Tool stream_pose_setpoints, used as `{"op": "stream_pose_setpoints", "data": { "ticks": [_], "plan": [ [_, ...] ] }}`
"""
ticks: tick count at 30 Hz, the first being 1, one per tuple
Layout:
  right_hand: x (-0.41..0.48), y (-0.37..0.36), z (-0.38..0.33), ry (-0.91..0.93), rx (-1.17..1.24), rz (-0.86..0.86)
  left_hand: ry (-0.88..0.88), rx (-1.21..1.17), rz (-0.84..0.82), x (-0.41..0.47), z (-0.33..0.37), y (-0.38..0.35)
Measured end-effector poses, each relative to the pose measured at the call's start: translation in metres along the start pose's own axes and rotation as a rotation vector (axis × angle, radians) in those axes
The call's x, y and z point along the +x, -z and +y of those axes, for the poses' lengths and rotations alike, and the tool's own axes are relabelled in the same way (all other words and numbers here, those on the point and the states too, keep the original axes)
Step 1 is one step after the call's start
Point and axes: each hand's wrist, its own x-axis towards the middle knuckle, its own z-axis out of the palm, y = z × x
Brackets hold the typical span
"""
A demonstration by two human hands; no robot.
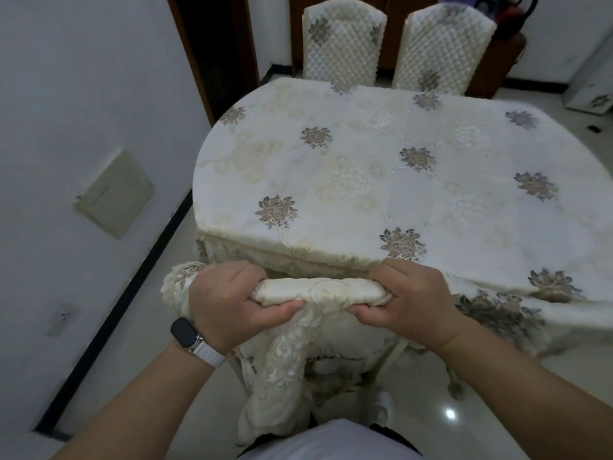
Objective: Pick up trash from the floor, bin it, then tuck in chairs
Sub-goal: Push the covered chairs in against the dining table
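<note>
Here, largest first:
- One table (381, 180), under a flowered cloth, fills the middle and right.
- Three chairs: two far chairs (343, 44) (442, 49) side by side against the table's far edge, and one near chair (318, 290) with its top rail at the near edge.
- Your left hand (229, 303) and right hand (411, 303) are both clamped on that rail.
- One watch (185, 333) on your left wrist.
</note>
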Motion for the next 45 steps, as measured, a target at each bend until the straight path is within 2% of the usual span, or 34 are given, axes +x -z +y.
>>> {"op": "stream_pose_setpoints", "data": {
  "ticks": [9, 14, 19, 24, 26, 32, 39, 45],
  "plan": [
    [0.015, -0.021, -0.025, -0.105, -0.091, 0.041, -0.108, -0.102, 0.026, 0.023, -0.051, -0.004],
    [0.016, -0.026, -0.04, -0.095, -0.123, 0.031, -0.158, -0.152, -0.037, 0.019, -0.072, -0.001],
    [0.019, -0.029, -0.046, -0.003, -0.117, 0.004, -0.147, -0.122, -0.035, 0.003, -0.071, 0.009],
    [0.023, -0.033, -0.034, 0.043, -0.096, -0.052, 0.062, -0.003, -0.053, -0.02, -0.058, 0.007],
    [0.023, -0.033, -0.027, 0.058, -0.095, -0.084, 0.087, 0.016, -0.071, -0.025, -0.053, 0.005],
    [0.02, -0.031, -0.015, 0.047, -0.095, -0.103, 0.081, 0.048, -0.078, -0.026, -0.049, -0.004],
    [0.026, -0.046, -0.032, -0.021, -0.125, -0.072, -0.003, 0.014, -0.067, -0.012, -0.082, -0.006],
    [0.033, -0.064, -0.062, -0.079, -0.178, -0.039, -0.067, -0.089, -0.155, -0.004, -0.12, -0.002]
  ]
}}
